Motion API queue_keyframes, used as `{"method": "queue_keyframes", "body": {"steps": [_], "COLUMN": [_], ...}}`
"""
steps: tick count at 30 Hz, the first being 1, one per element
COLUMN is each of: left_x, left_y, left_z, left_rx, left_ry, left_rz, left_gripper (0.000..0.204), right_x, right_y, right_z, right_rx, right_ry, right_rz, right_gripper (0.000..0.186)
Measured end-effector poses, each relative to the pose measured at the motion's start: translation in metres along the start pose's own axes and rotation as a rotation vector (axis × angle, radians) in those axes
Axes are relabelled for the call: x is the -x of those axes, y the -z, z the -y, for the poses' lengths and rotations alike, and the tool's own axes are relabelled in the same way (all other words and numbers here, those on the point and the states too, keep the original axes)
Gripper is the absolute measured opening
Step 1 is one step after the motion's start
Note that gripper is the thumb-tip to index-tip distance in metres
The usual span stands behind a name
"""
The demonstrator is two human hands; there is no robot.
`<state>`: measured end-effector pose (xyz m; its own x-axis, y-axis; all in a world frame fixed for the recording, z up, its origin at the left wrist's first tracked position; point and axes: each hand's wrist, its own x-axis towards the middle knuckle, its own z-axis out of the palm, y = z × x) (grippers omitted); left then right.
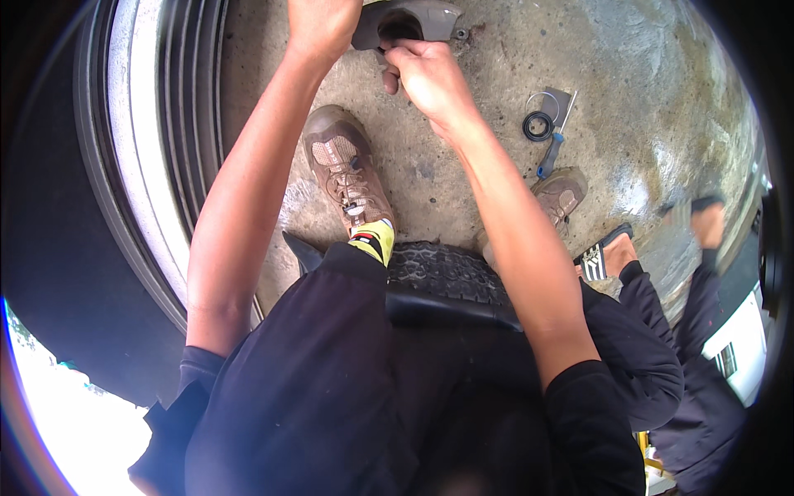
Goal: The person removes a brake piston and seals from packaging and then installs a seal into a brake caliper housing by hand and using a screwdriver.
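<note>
At the top edge is a dark grey metal part with a curved plate and a round dark opening. My left hand is at the left side of this part; its fingers are cut off by the frame, so its grip is hidden. Bent fingers of my right hand close at the lower rim of the opening. Whether they pinch the rim or a small thing there, I cannot make out. A small round metal piece lies by the part's right end.
A scraper with a blue and black handle lies right of my right hand, beside a black rubber ring. Below my hands are my shoes and a tyre. Ribbed metal curves along the left. Another person's sandalled foot is at right.
</note>
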<state>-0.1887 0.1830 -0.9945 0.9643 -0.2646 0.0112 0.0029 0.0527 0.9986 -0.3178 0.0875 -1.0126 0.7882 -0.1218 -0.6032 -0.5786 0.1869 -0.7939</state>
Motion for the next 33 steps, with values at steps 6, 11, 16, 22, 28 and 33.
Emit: {"method": "queue_keyframes", "body": {"steps": [6,11,16,22,28,33], "left_x": [-0.005,-0.007,-0.008,-0.005,-0.004,0.007], "left_y": [0.002,0.000,0.003,-0.003,-0.009,-0.003], "left_z": [0.001,0.001,0.009,0.009,0.008,0.003], "left_rx": [-0.031,-0.011,0.034,0.048,0.045,-0.007], "left_ry": [-0.017,-0.023,-0.026,-0.045,-0.064,-0.010], "left_rz": [0.013,0.036,0.041,0.029,0.056,-0.018], "left_gripper": [0.027,0.026,0.024,0.023,0.023,0.024], "right_x": [-0.003,-0.003,0.017,0.018,0.009,0.011], "right_y": [0.001,-0.002,0.015,0.042,0.049,0.026], "right_z": [-0.001,-0.003,0.021,0.027,0.019,0.029], "right_rx": [-0.020,0.139,1.247,2.243,2.239,1.576], "right_ry": [0.019,0.103,0.413,0.656,0.675,0.306], "right_rz": [-0.039,0.003,0.064,0.031,-0.028,0.219], "right_gripper": [0.029,0.030,0.024,0.055,0.065,0.064]}}
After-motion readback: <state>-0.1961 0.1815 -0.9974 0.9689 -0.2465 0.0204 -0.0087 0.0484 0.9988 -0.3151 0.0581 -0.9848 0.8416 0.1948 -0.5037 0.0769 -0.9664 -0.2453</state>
